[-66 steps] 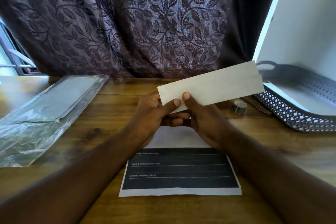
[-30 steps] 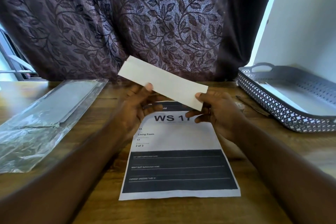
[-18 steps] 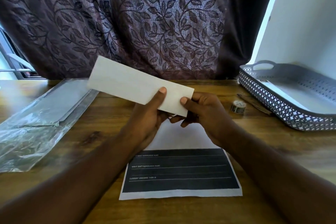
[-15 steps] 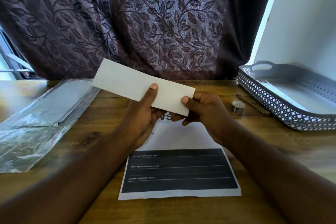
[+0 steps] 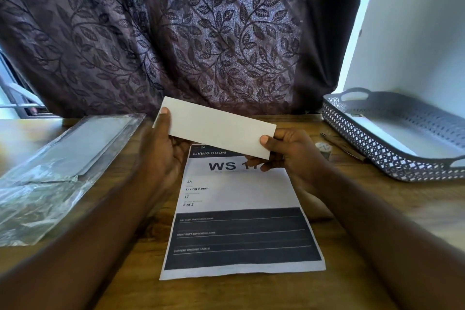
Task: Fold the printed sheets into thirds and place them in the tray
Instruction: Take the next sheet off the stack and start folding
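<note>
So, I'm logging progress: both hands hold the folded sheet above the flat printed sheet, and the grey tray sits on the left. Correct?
No: the head view shows the grey tray on the right. The left hand and right hand do hold the folded sheet above the flat printed sheet.

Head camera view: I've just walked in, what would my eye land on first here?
First, the folded paper, held in the air over the middle of the table, with the left hand gripping one end and the right hand pinching the other. Under it a printed sheet reading "Living Room" lies flat. A grey lattice tray sits at the right, and a leaf-patterned curtain fills the background.
</note>
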{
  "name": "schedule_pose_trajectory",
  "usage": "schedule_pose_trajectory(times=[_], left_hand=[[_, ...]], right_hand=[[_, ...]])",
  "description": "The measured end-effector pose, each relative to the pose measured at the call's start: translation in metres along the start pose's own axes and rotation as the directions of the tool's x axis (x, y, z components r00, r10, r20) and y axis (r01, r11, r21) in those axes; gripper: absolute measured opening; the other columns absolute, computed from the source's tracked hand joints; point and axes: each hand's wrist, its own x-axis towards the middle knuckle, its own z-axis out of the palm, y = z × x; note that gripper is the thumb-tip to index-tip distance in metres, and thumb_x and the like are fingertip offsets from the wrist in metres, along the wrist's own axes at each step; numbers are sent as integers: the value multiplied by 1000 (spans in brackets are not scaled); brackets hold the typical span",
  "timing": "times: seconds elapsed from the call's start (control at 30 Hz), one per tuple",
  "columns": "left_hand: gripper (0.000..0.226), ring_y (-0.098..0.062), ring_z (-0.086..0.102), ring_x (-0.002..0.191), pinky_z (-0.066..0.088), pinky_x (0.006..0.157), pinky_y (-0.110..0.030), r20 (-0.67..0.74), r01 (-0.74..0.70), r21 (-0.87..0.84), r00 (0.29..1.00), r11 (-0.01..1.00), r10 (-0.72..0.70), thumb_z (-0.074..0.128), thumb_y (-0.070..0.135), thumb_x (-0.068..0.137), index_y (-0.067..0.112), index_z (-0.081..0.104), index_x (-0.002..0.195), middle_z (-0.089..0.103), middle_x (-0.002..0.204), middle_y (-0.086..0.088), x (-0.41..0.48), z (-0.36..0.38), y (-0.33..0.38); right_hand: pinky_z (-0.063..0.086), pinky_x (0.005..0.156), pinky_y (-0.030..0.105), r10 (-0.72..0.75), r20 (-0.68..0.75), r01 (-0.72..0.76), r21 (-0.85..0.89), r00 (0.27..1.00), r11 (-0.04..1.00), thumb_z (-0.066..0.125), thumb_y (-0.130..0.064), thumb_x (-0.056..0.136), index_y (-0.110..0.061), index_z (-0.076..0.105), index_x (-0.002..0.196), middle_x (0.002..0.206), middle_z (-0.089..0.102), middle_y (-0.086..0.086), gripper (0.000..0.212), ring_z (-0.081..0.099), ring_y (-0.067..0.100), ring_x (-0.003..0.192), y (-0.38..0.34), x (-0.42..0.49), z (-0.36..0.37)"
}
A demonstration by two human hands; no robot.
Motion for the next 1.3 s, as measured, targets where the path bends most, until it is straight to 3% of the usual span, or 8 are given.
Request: schedule_pose_trajectory(times=[0.23,0.37,0.5,0.6,0.73,0.9,1.13,1.3], left_hand=[[47,-31,74,101,60,82,-43,59,17,208,998,978,-30,40,49,104,12,64,121,76,106,-13,6,-12,-2],[54,-28,75,94,63,70,-36,110,7,263,993,965,-37,35,56,101,15,64,120,77,103,-12,6,-13,-3],[21,-20,76,80,63,64,-28,145,-61,352,989,934,11,53,29,102,15,64,113,78,96,-8,6,-13,-3],[17,-16,74,73,60,60,-22,160,-76,420,987,904,8,55,14,102,11,64,116,78,91,-6,10,-15,-7],[16,-18,75,75,62,61,-25,152,-60,426,988,903,-6,54,16,102,14,64,114,78,91,-9,12,-18,-6],[19,-20,74,73,61,58,-24,156,-94,456,988,885,24,53,20,103,11,65,114,77,92,-14,14,-20,-3],[19,-21,75,76,60,58,-24,145,-115,536,988,837,43,52,18,103,11,64,117,77,92,-9,17,-24,-8],[17,-21,74,73,61,59,-27,132,-114,504,990,856,54,50,23,105,19,66,106,77,88,-6,16,-23,-8]], right_hand=[[61,67,33,27,-54,-28,-12,998,1000,48,-14,104,-14,59,121,99,78,13,20,77,32,85,4,1,-14],[62,65,31,31,-70,-34,-32,997,999,48,-15,105,-14,59,121,97,78,13,20,77,31,84,6,3,-16],[62,64,30,32,-77,-35,-47,997,998,47,-16,105,-12,60,121,97,78,12,21,77,31,83,7,4,-17],[63,62,32,19,-113,-25,-49,993,999,46,-20,106,-9,60,119,98,78,12,23,77,33,80,6,5,-18],[63,61,32,4,-154,-27,-150,988,988,55,-18,102,0,61,114,104,71,27,23,77,31,77,6,8,-23],[63,65,37,-17,-166,-17,-201,986,979,60,-15,99,0,64,112,100,76,15,20,77,30,78,7,8,-29],[61,59,33,-52,-212,-17,-310,976,951,63,-16,96,3,64,101,89,74,21,20,75,29,71,6,8,-29],[61,60,32,-49,-207,-29,-355,977,934,68,-12,93,-5,64,86,69,69,6,11,72,21,59,4,6,-29]])
